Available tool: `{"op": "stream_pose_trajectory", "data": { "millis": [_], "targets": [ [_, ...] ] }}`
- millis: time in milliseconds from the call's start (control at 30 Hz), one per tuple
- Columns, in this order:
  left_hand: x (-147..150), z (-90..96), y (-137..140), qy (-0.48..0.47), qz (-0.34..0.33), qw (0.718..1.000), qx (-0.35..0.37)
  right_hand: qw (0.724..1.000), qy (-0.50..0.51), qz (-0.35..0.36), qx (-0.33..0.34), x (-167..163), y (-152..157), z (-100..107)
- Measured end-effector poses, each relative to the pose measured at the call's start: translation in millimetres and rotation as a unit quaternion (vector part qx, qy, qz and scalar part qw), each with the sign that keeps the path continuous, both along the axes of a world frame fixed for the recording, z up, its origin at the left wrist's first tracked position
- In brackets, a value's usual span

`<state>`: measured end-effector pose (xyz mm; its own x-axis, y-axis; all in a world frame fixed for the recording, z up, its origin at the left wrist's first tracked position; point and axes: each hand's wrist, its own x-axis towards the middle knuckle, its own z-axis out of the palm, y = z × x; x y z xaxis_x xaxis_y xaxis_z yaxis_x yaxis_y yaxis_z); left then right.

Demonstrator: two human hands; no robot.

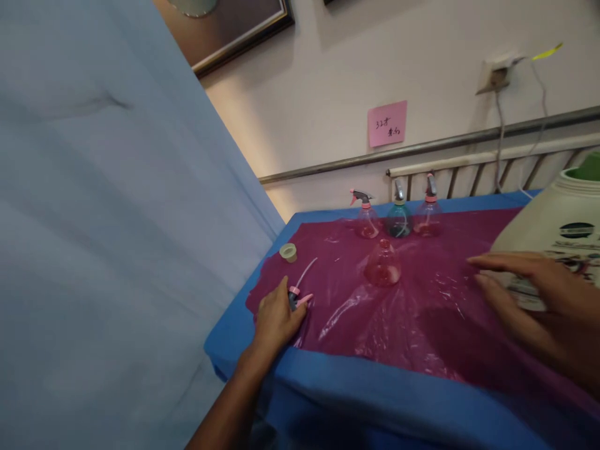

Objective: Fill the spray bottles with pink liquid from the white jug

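My left hand point(276, 312) is closed around a spray nozzle point(294, 297) at the left of the purple sheet; its pink collar and trigger show, and a thin clear tube sticks out beyond it. An uncapped clear spray bottle point(383, 265) stands upright at mid-table, apart from both hands. My right hand point(539, 306) is raised at the right with thumb and forefinger apart and nothing between them. It overlaps a large cream jug point(539, 231) with a dark label; whether it touches the jug I cannot tell. A pale cap point(288, 252) lies beyond my left hand.
Three spray bottles with nozzles stand at the back: a clear one point(368, 222), a teal one point(399, 219) and another clear one point(427, 215). Purple plastic point(337, 269) covers the blue tabletop point(234, 331). A blue curtain point(117, 219) hangs at the left, a metal rail point(328, 164) behind.
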<state>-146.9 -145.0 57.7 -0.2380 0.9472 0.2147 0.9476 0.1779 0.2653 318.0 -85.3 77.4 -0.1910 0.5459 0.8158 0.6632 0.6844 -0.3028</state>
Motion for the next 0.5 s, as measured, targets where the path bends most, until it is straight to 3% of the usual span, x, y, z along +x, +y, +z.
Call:
{"op": "stream_pose_trajectory", "data": {
  "millis": [67, 133, 200, 267, 367, 433, 500],
  "targets": [
    [1, 3.7, 3, -0.070, 0.018, 0.997, 0.037, 0.996, -0.032, 0.078, 0.029, -35, 3, 9],
    [8, 12.5, 10, -0.203, 0.031, 0.975, 0.081, 0.988, -0.061, 0.137, 0.029, -67, 8, 17],
    [27, 27.4, 22, -0.388, 0.016, 0.914, 0.115, 0.982, -0.082, 0.168, 0.031, -95, 19, 22],
    [58, 45.9, 37, -0.550, -0.030, 0.826, 0.123, 0.981, -0.081, 0.169, 0.048, -119, 33, 25],
    [114, 69.3, 58, -0.686, -0.105, 0.714, 0.092, 0.986, -0.049, 0.136, 0.081, -140, 52, 28],
    [147, 76.5, 70, -0.728, -0.143, 0.667, 0.064, 0.989, -0.023, 0.111, 0.094, -142, 60, 26],
    [170, 77.5, 80, -0.741, -0.170, 0.647, 0.058, 0.991, -0.006, 0.100, 0.092, -136, 65, 21]
  ]
}}
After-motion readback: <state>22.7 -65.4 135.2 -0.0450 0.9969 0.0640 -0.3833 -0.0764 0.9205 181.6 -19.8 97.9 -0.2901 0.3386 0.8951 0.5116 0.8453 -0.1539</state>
